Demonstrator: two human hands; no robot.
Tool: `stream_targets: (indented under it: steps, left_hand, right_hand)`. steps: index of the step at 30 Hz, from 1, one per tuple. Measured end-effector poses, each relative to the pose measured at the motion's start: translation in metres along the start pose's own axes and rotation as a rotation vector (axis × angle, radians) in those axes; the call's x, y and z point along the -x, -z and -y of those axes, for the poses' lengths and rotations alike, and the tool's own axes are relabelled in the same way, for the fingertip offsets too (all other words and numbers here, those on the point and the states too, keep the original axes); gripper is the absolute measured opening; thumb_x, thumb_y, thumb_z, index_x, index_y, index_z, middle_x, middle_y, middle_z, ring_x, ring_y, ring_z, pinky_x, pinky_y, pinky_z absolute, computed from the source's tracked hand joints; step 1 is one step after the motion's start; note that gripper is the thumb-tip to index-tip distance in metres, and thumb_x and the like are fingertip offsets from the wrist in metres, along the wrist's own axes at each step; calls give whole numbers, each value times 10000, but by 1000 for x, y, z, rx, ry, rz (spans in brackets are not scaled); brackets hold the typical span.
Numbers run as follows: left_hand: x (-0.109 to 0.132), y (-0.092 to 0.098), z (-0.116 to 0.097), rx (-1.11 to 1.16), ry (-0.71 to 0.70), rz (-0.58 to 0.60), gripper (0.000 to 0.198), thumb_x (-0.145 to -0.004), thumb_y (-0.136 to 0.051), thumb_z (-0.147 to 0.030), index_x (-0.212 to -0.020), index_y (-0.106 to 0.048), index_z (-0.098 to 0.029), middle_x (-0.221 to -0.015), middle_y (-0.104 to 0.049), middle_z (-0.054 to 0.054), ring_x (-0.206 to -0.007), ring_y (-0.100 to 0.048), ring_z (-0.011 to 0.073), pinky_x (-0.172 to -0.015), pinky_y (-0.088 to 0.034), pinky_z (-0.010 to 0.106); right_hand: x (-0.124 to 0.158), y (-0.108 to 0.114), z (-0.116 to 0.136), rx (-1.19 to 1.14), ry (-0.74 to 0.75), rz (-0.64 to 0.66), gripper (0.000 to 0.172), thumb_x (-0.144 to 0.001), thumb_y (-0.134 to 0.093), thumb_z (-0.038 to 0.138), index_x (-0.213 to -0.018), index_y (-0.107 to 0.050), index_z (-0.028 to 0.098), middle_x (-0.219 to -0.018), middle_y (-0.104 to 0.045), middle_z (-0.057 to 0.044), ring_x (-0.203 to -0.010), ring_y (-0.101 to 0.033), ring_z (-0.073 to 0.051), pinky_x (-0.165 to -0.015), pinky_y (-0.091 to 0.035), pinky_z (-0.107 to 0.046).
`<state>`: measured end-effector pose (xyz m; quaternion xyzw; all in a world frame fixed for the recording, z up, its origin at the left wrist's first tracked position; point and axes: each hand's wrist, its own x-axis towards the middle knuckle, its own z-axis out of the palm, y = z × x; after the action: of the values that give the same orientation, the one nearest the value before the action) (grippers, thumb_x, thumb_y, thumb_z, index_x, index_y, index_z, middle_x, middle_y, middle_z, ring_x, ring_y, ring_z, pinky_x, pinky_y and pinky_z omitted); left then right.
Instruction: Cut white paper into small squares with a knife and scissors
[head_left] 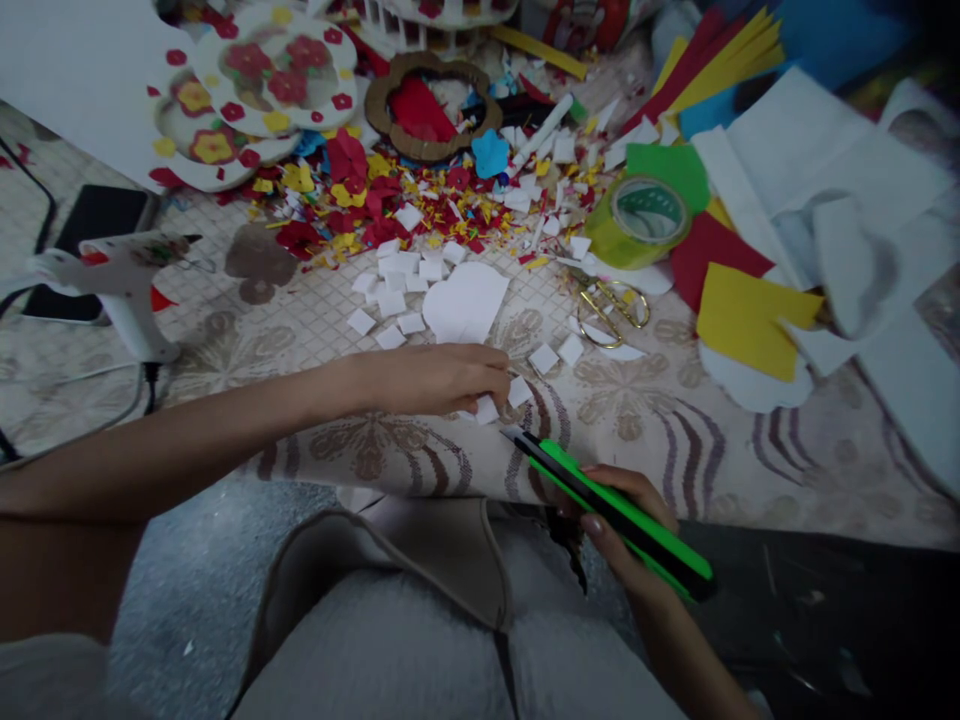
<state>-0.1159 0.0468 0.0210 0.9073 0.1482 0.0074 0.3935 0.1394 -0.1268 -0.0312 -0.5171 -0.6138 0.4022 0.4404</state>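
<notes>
From far off I can't see all of the right hand behind the green box cutter, the top edge cuts off the white fence-like thing, and the words on the tape roll are too blurry for me to read.

The worktop had a pale surface patterned with flowers and wavy bands. Small white squares lay scattered near its middle, some close to the front edge, beside a white rounded cut-out. Behind these spread a thick litter of red, yellow, blue and white scraps, with a brown scalloped ring among them. Gold-handled scissors rested to the right, near a roll of yellow tape. Farther right, coloured pieces overlapped white sheets. On the left were a white glue gun, a dark flat slab and two flower-trimmed white pieces.
</notes>
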Motion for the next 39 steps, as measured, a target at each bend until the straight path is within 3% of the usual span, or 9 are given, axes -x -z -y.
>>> stream_targets:
  steps: [15, 24, 39]
  left_hand:
    - [1, 0, 1, 49, 25, -29, 278, -872, -499, -47, -1077, -619, -192, -1048, -594, 81, -977, -564, 173, -870, -410, 244]
    - [2, 0, 2, 47, 18, -30, 272, -873, -502, -44, -1080, -620, -176, -1059, -602, 97, -983, -565, 176, -869, -416, 243]
    - [1, -4, 4, 23, -1, -31, 279, -878, -474, -43, -1077, -600, -193, -1052, -582, 90, -973, -547, 172, -863, -406, 254]
  right_hand:
    - [10, 4, -13, 51, -43, -8, 308, -827, -673, 282, -1127, -607, 260, -1045, -694, -65, -853, -705, -217, -598, -571, -286]
    - [12, 5, -17, -23, -47, 38, 321, -849, -643, 252, -1163, -579, 246, -1079, -686, -88, -818, -698, -210, -627, -573, -320]
    - [4, 2, -9, 35, -4, -2, 305, -819, -673, 239, -1119, -621, 250, -981, -697, -58, -701, -686, -173, -574, -564, -278]
